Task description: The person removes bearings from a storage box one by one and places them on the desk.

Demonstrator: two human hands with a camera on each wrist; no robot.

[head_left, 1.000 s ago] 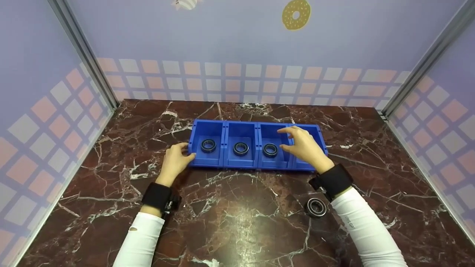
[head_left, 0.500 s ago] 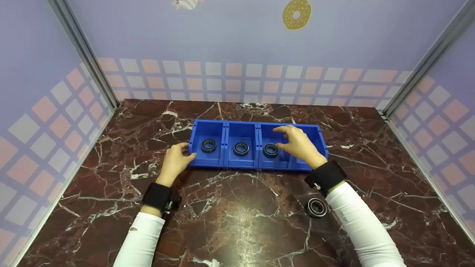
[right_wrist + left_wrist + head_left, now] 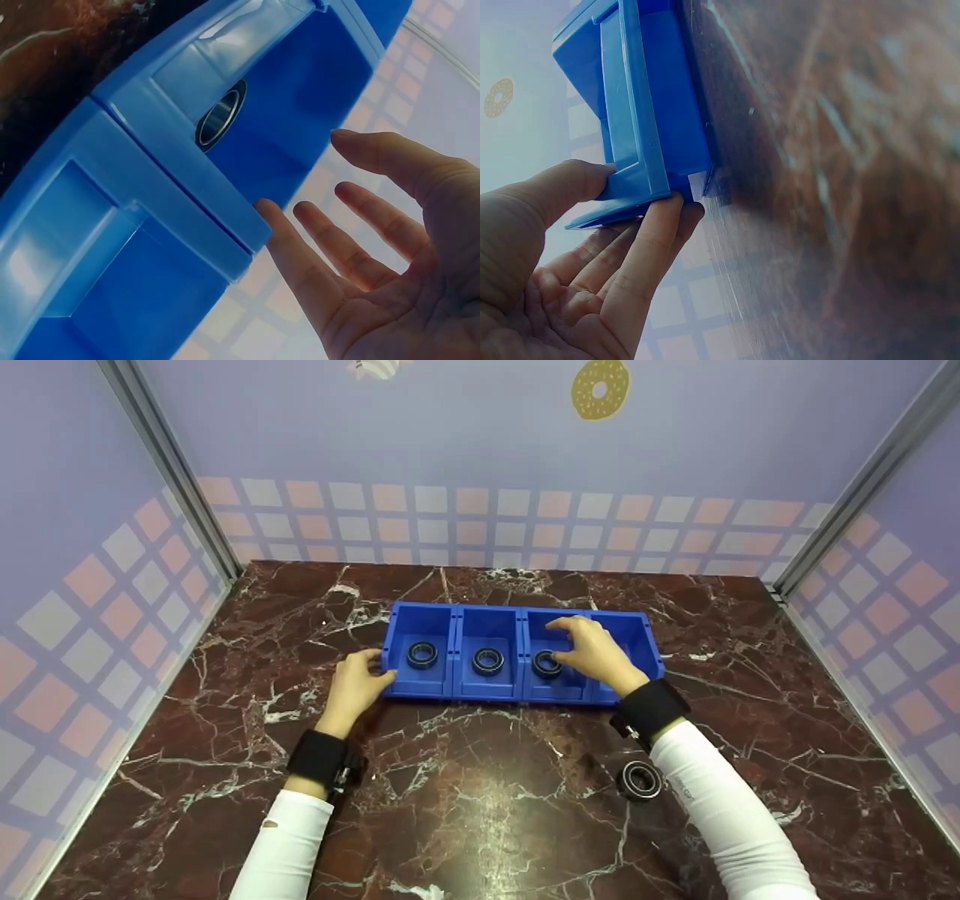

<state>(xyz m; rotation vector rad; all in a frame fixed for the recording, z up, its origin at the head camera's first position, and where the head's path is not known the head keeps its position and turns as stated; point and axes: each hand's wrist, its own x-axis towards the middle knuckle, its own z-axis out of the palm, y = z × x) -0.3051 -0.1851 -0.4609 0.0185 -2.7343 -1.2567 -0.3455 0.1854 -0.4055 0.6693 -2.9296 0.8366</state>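
A row of joined blue storage bins (image 3: 487, 690) stands on the table. My left hand (image 3: 355, 684) grips the left end wall, thumb over the rim and fingers against the outside, as the left wrist view shows. My right hand (image 3: 595, 652) hovers over the third bin from the left, fingers spread and nothing held. Just below its thumb, a ball bearing (image 3: 547, 664) lies in that bin, partly covered by the thumb in the head view. Two more bearings lie one each in the leftmost bin (image 3: 422, 655) and the second bin (image 3: 487, 661).
Another bearing (image 3: 640, 780) lies on the brown marbled table (image 3: 480, 795), beside my right forearm. The rightmost bin (image 3: 626, 634) is partly covered by my right hand. Patterned walls (image 3: 480, 450) enclose the table at the back and both sides.
My right hand has moved left and slightly down, from the divider of the two right bins to over the third bin's bearing. The left hand has stayed on the end wall.
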